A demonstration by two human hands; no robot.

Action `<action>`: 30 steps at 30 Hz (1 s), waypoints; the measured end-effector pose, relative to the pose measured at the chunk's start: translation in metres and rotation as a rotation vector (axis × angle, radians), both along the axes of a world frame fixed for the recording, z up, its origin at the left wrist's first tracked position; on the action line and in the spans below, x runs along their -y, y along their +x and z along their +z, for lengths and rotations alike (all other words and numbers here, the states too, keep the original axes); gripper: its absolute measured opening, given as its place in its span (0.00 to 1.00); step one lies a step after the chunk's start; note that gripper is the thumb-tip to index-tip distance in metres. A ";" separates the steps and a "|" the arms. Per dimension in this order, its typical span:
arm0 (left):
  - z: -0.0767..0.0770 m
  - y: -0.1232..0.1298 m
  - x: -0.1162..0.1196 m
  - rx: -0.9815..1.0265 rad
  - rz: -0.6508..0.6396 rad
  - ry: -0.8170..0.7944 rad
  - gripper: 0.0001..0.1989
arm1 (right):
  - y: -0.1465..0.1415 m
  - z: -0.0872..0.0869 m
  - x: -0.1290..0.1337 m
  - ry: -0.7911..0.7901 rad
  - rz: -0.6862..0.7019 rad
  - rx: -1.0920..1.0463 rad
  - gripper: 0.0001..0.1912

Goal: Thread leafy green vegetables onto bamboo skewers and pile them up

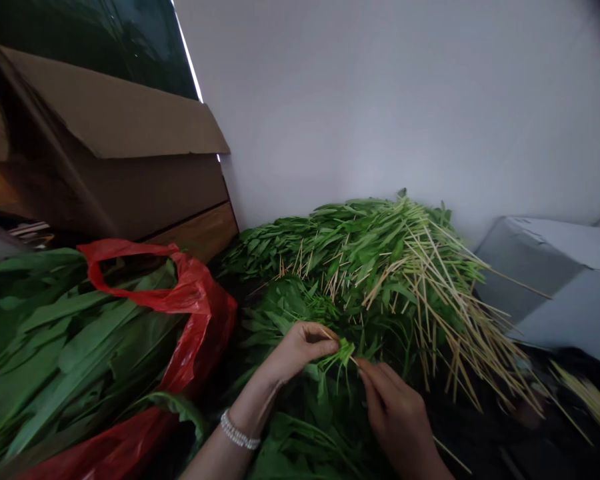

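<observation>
My left hand (305, 348), with a beaded bracelet (237, 430) at the wrist, pinches a small bunch of green leaf stems (344, 352) between thumb and fingers. Just to its right, my right hand (397, 403) is closed on a thin pale stick (354, 361) that meets the stems. Whether the stick passes through them or lies against them I cannot tell. Loose leafy greens (310, 437) lie below both hands. Behind them is a large pile of leaves on thin sticks (360, 240), the bare stick ends (455, 320) pointing right and toward me.
A red plastic bag (200, 313) full of long green leaves (80, 347) stands at the left. Behind it is an open cardboard box (155, 187). A white box (570, 287) sits at the right, by the white wall (380, 100). More pale sticks (590, 400) lie at the lower right.
</observation>
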State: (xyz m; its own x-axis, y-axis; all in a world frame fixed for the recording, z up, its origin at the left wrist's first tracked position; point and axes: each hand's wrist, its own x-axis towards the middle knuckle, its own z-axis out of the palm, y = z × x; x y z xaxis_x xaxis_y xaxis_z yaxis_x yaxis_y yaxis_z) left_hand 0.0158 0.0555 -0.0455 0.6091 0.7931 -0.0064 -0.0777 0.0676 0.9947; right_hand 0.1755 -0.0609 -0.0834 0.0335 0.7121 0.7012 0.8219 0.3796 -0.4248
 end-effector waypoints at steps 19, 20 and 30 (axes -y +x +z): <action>0.006 -0.023 -0.007 -0.679 -0.156 0.905 0.10 | -0.004 0.025 0.011 -0.314 0.327 0.005 0.07; 0.005 -0.023 -0.007 -0.740 -0.164 0.956 0.12 | -0.004 0.026 0.011 -0.314 0.325 0.001 0.07; 0.011 -0.016 -0.004 -0.415 0.009 0.726 0.10 | 0.000 0.021 0.012 -0.276 0.294 -0.074 0.08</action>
State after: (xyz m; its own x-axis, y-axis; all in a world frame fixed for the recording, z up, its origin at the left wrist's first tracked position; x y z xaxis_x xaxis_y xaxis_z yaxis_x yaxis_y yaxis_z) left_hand -0.0003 0.0599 -0.0345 0.6636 0.6913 0.2857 0.3067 -0.5998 0.7390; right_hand 0.1756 -0.0734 -0.0622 -0.1566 0.8599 0.4858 0.6584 0.4576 -0.5976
